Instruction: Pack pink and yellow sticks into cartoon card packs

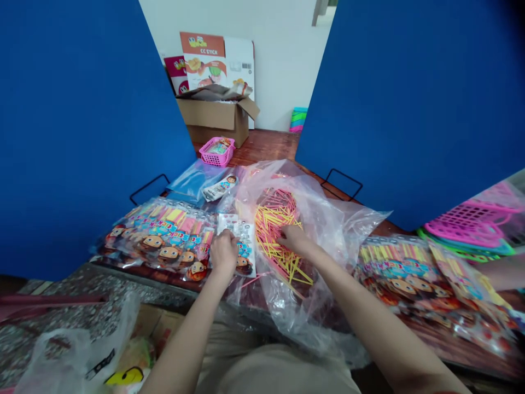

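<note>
My left hand (224, 251) is closed, with its curled fingers at the upper edge of a printed plastic pouch (245, 257) with a cartoon face. My right hand (294, 239) reaches into a heap of thin yellow and pink sticks (270, 224). Its fingers are bent down onto the sticks, and their tips are partly hidden. The heap lies in a large clear plastic bag (328, 219), spread open. Left of my left hand lie rows of filled pouches (164, 235) with colored sticks showing through. A single pouch (220, 187) lies farther back on blue plastic.
Blue partitions (82, 109) rise on both sides. At the back are a pink basket (217, 152) and an open cardboard box (209, 117). More filled pouches (410, 273) and pink basket-like items (467, 224) lie right, near another person's blurred arm (506, 272). A plastic bag (61, 355) sits lower left.
</note>
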A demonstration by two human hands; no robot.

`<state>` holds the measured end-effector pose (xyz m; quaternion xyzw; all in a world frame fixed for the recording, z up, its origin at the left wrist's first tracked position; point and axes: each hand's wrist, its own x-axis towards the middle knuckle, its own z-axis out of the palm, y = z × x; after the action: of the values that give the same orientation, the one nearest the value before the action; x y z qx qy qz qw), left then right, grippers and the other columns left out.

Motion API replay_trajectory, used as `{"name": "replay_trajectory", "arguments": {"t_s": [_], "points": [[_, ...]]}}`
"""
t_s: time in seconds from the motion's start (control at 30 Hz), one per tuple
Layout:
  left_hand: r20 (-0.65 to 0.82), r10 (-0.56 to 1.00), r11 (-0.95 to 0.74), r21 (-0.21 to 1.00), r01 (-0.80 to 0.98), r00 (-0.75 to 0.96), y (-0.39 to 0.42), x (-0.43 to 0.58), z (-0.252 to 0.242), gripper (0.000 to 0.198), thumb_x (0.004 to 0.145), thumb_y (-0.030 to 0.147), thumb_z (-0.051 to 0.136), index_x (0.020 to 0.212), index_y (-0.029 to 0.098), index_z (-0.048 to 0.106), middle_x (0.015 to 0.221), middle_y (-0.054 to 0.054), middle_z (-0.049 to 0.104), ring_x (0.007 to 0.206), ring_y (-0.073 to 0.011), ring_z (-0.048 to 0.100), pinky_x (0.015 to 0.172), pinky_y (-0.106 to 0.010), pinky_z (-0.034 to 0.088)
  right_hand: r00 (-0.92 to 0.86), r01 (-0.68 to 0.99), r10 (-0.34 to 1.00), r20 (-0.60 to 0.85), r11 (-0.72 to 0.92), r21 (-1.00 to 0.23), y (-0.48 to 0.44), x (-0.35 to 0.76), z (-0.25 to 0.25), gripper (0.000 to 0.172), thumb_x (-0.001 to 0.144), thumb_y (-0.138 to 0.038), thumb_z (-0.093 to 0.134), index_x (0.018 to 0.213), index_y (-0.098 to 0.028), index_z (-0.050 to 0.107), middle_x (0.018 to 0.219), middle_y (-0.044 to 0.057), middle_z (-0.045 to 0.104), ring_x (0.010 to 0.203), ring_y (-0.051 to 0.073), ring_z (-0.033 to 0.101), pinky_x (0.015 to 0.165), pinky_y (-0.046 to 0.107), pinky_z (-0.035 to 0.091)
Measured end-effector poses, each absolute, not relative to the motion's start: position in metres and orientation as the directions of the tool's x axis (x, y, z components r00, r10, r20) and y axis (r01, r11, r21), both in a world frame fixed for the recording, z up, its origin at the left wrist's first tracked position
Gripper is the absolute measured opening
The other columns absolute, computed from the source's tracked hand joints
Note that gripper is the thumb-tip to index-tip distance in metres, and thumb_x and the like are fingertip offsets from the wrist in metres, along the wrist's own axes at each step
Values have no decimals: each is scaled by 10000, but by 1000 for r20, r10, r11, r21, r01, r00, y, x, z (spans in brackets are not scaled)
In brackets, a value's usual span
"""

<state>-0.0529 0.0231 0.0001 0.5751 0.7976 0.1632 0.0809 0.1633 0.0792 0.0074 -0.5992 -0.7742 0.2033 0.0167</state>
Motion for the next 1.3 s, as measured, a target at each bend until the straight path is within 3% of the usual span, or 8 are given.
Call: {"name": "replay_trajectory", "arguments": {"t_s": [0.2, 0.33, 0.43, 0.53, 0.73, 0.9, 1.03, 1.3], "points": [[149, 950, 133, 605, 785, -275, 18, -61, 0, 173, 881, 270, 520, 827, 196, 667, 808, -77, 728, 791, -218, 661, 718, -288, 427, -235, 813, 966, -105, 136, -566, 79, 168, -6, 194, 818, -280, 572, 693, -142, 629, 642, 35, 634, 610, 145, 560, 562, 229, 350], [155, 910, -30, 950, 311, -386, 17, -56, 9, 169, 796, 339, 582, 825, 186, 649, 815, -59, 718, 795, -202, 647, 742, -295, 468, -203, 658, 979, -28, 115, -744, 74, 175, -13, 404, 880, -492, 467, 671, -167, 587, 539, -17, 531, 517, 125, 497, 505, 222, 361], [-6, 908, -30, 996, -79, -418, 16, -45, 21, 254, 701, 413, 671, 790, 184, 605, 750, -17, 662, 700, -159, 598, 678, -268, 462, -209, 537, 978, 28, 138, -832, 69, 177, -14, 520, 898, -588, 380, 740, -159, 628, 573, -12, 534, 525, 123, 487, 515, 232, 399], [-133, 925, 41, 966, -256, -356, 13, -33, 27, 337, 639, 461, 721, 745, 190, 551, 656, 39, 549, 583, -109, 483, 589, -236, 403, -219, 479, 973, 69, 169, -862, 66, 179, -12, 531, 864, -622, 441, 749, -154, 666, 596, -7, 538, 548, 122, 467, 544, 243, 404], [-22, 962, 22, 1000, -6, -271, -1, -10, 13, 345, 781, 477, 570, 628, 214, 408, 581, 64, 367, 538, -102, 340, 535, -233, 295, -150, 305, 985, 80, 123, -944, 60, 180, -8, 538, 811, -678, 514, 737, -161, 643, 737, 47, 669, 638, 150, 562, 621, 274, 477], [50, 988, -10, 964, 267, -143, -15, 2, 6, 296, 854, 403, 473, 634, 218, 400, 570, 54, 375, 556, -123, 360, 553, -247, 284, -45, -118, 995, -88, -93, -989, 47, 175, 3, 508, 738, -670, 620, 863, -180, 571, 793, 75, 727, 673, 184, 673, 624, 299, 539], [61, 996, -45, 977, 210, -68, -23, 11, 9, 229, 846, 379, 519, 700, 206, 486, 636, 42, 481, 612, -127, 437, 608, -241, 338, -53, -247, 989, -140, -149, -957, 38, 171, 18, 463, 732, -601, 678, 901, -193, 540, 834, 76, 741, 756, 210, 718, 642, 307, 566], [30, 998, -24, 991, 129, -47, -25, 15, 7, 291, 842, 394, 526, 630, 196, 500, 588, 43, 440, 592, -121, 408, 581, -231, 334, 75, -207, 995, 73, 87, -974, 18, 166, 49, 360, 856, -561, 569, 916, -210, 512, 896, 57, 739, 844, 194, 714, 723, 324, 571]]}}
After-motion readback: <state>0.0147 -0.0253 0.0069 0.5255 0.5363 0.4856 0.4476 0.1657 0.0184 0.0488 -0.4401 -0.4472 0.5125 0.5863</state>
